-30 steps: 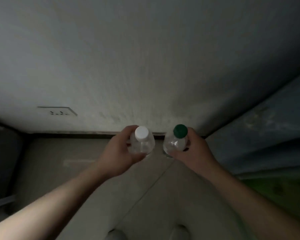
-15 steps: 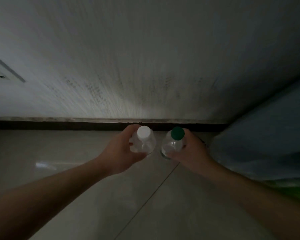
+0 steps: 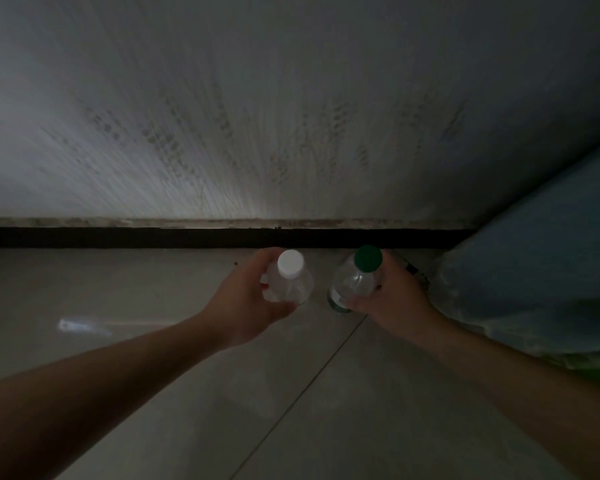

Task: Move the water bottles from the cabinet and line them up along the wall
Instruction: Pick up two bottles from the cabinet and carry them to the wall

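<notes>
My left hand (image 3: 246, 303) grips a clear water bottle with a white cap (image 3: 290, 277). My right hand (image 3: 392, 299) grips a second clear bottle with a green cap (image 3: 355, 278). Both bottles stand upright, side by side with a small gap, just in front of the dark skirting (image 3: 187, 238) at the foot of the grey wall (image 3: 291, 116). Whether their bases touch the tiled floor (image 3: 153, 358) is hidden by the hands. The room is dim.
A pale blue bulky object wrapped in plastic (image 3: 534, 258) fills the right side, close to the green-capped bottle. Bare floor tiles stretch to the left along the wall, with a light reflection (image 3: 84, 327) on them.
The view has dropped closer to the floor and wall. Both hands have carried the bottles forward and down toward the skirting. The wall socket has slid out of view at the left.
</notes>
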`<state>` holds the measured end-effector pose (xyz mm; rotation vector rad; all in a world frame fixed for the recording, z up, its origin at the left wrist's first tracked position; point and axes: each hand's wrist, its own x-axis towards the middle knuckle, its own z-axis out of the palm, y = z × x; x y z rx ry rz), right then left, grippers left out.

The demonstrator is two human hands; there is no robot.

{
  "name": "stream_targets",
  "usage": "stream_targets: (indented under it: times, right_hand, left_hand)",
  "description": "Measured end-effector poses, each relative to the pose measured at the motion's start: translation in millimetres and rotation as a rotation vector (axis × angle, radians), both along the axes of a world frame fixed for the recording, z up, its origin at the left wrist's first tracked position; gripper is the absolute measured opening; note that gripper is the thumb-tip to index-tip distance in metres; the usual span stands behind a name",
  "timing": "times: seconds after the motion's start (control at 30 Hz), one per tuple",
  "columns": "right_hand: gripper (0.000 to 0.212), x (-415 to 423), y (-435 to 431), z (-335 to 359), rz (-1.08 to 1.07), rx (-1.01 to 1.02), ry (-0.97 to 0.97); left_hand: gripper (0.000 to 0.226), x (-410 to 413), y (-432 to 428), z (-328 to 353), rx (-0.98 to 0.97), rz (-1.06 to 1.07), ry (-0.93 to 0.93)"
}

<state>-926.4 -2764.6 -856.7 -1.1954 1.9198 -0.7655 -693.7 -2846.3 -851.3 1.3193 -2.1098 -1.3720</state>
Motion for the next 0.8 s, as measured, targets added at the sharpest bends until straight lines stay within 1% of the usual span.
stream_targets:
  times: [0.23, 0.63, 0.73, 0.8]
  right_hand:
    - [0.061, 2.6, 3.8, -2.2, 0.019, -0.025, 0.011]
    - [0.065, 1.9, 4.3, -7.2, 0.018, -0.011, 0.006]
    - [0.062, 2.3, 5.3, -6.3, 0.015, -0.028, 0.016]
    - [0.065, 1.7, 6.2, -4.5, 0.011, -0.044, 0.01]
  left_hand:
    - [0.071, -7.8, 3.3, -12.7, -0.051, 0.003, 0.036]
    - [0.075, -6.4, 0.5, -13.2, -0.033, -0.013, 0.028]
    - [0.079, -5.3, 1.1, -13.9, -0.024, -0.02, 0.023]
    - [0.083, -4.4, 1.4, -14.2, -0.012, -0.025, 0.017]
